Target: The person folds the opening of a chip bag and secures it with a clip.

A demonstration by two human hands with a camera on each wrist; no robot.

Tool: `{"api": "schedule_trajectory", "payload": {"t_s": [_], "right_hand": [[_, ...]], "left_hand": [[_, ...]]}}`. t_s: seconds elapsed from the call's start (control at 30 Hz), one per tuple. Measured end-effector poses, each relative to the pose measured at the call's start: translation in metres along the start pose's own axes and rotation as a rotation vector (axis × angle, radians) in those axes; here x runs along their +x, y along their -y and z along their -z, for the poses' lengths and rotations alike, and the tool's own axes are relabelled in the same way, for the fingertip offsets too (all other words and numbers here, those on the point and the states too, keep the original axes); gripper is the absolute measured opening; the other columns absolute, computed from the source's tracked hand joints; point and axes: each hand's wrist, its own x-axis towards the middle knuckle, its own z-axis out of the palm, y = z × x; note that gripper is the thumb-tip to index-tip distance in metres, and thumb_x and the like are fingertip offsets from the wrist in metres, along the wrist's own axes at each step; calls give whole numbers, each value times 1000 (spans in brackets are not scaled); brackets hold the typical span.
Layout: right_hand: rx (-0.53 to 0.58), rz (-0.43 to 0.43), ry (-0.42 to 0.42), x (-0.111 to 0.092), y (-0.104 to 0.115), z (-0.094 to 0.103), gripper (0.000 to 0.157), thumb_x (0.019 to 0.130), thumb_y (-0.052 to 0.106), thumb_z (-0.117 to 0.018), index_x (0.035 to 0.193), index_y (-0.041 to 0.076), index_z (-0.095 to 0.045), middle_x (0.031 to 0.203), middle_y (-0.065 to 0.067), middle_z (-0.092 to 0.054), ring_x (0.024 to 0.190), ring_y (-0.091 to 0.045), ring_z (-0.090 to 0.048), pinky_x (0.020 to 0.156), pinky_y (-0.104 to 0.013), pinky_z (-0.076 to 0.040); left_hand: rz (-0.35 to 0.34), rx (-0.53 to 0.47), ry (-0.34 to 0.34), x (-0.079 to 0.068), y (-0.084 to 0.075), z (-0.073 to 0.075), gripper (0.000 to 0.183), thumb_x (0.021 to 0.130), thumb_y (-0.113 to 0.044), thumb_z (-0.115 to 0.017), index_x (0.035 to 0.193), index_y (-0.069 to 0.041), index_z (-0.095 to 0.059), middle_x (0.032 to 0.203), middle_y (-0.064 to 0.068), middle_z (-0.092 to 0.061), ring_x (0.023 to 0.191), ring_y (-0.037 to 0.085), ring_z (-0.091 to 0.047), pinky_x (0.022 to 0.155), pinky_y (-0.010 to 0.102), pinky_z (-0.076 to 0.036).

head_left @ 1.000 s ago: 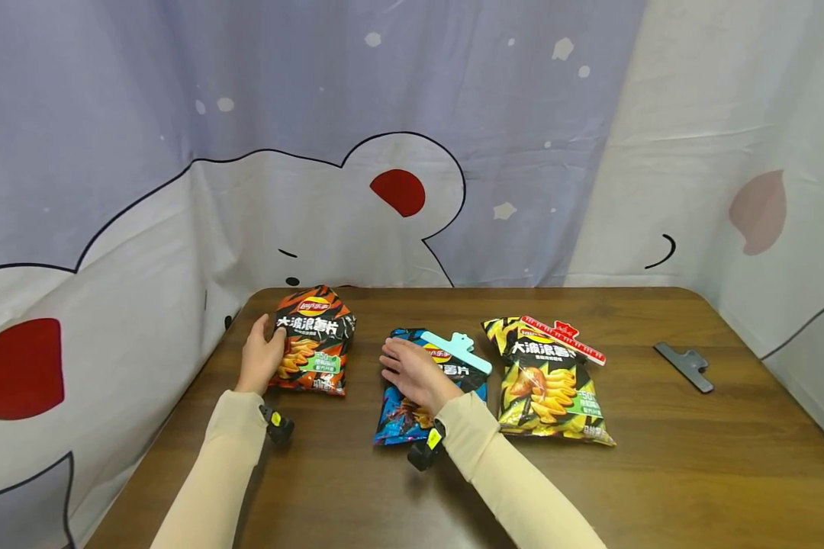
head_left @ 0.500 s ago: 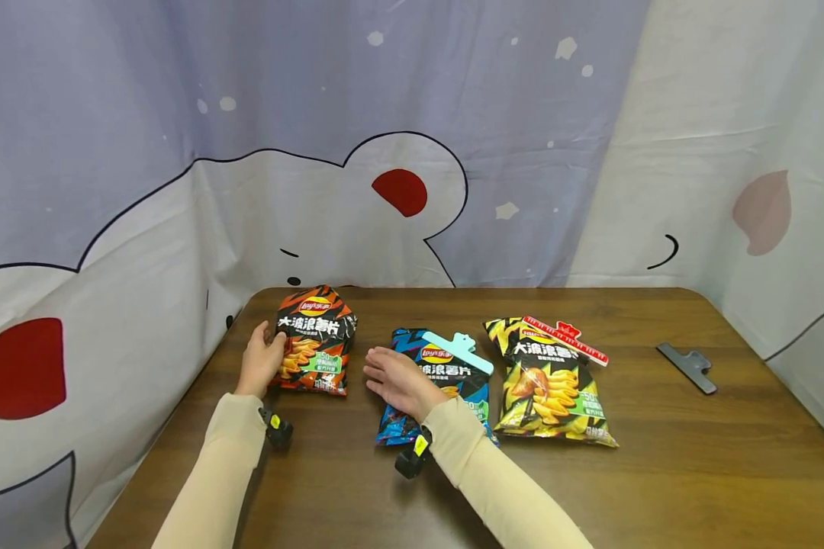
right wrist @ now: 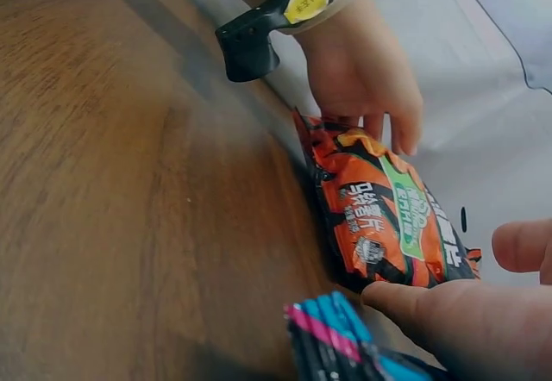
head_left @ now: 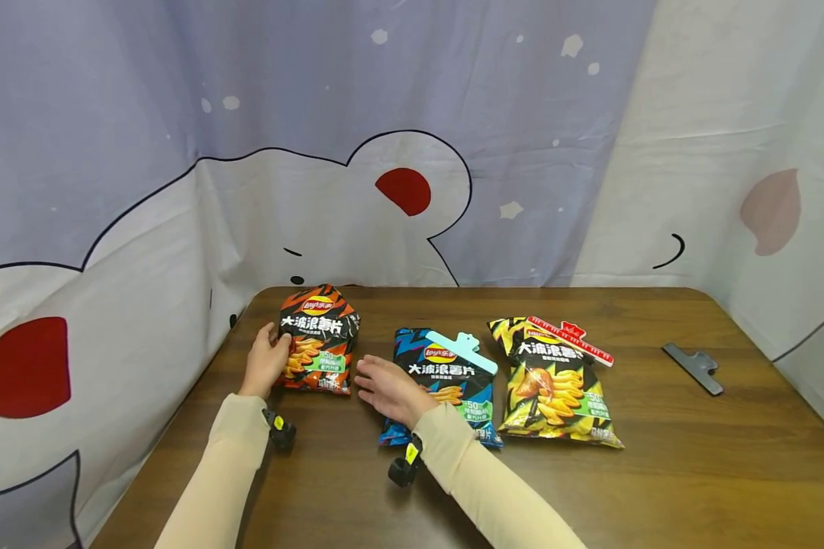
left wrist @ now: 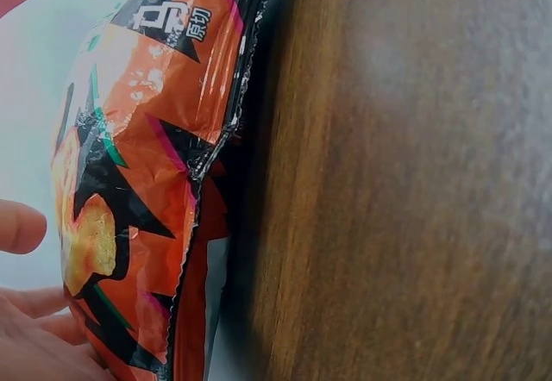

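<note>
An orange-and-black bag of chips point(head_left: 319, 335) lies at the left of the table. My left hand point(head_left: 264, 362) is at its left side, fingers touching the edge and thumb apart over the front. In the left wrist view the fingers point(left wrist: 43, 338) rest along the bag's side. My right hand point(head_left: 391, 389) hovers with extended fingers over the left part of a blue bag of chips point(head_left: 446, 374), between it and the orange bag. A light-blue clip point(head_left: 461, 351) lies across the top of the blue bag, whose lower left part is hidden by the hand.
Right of the blue bag lies a yellow-and-black bag of chips point(head_left: 552, 385) with a red clip point(head_left: 570, 341) across its top. A grey clip point(head_left: 693, 367) lies farther right on the brown table point(head_left: 728, 480). A printed curtain point(head_left: 302, 213) hangs behind and at the sides.
My right hand has moved left across the blue bag, toward the orange bag, uncovering more of the blue front. My left hand has stayed at the orange bag's side.
</note>
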Motion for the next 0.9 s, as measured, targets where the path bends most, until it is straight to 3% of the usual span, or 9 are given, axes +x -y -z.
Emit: {"api": "schedule_trajectory", "payload": {"t_s": [0.47,0.9], "right_hand": [[-25,-17,-4,2,-2,-1,56,103,10,-39,151,-4,-15,157,-26,-17,143,-44,-19,117,-53,-19],[-37,-27,-10,-1,-1,-3,56,102,8,-40,151,-5,-15,151,-30,-23,135,-48,-30,114,-54,-26]], "left_hand": [[21,-20,5,-3,-2,-4,61,102,-29,-36,152,-1,-17,145,31,-36,131,40,-40,109,52,-33],[30,-43,-12,-6,3,-6,56,103,-29,-35,150,1,-26,140,28,-42,124,37,-45,105,51,-37]]}}
